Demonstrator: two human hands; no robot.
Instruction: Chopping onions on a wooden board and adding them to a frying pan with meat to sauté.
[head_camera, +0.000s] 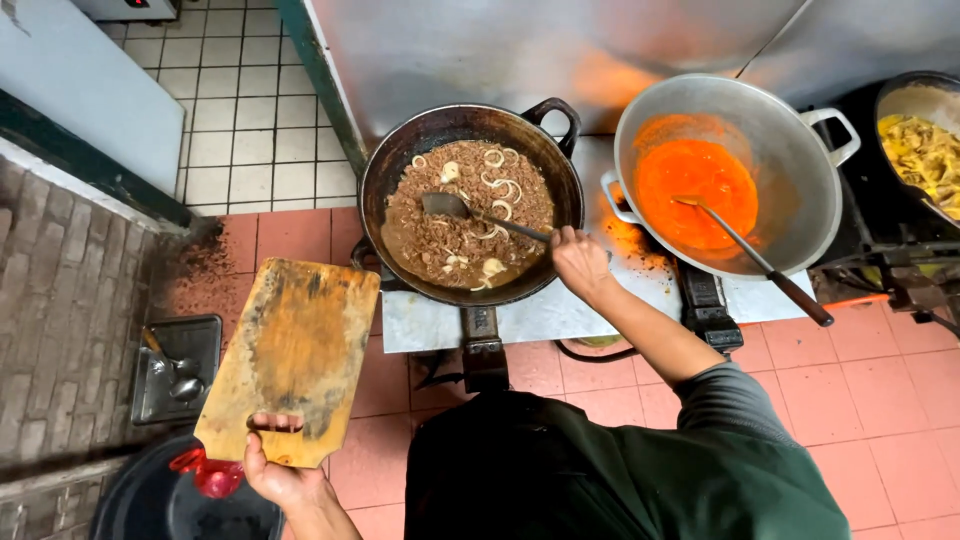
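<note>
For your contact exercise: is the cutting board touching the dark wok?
Apart. The head view shows the cutting board, held in the left hand, with floor tile visible between its top corner and the wok.

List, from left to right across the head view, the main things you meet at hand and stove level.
Metal tray → wooden cutting board in left hand → dark wok → right hand → silver pot → yellow food pan.

Bright even overhead light, orange glow on steel backsplash (600, 70), wide-angle bending at edges, my view stays sharp.
</note>
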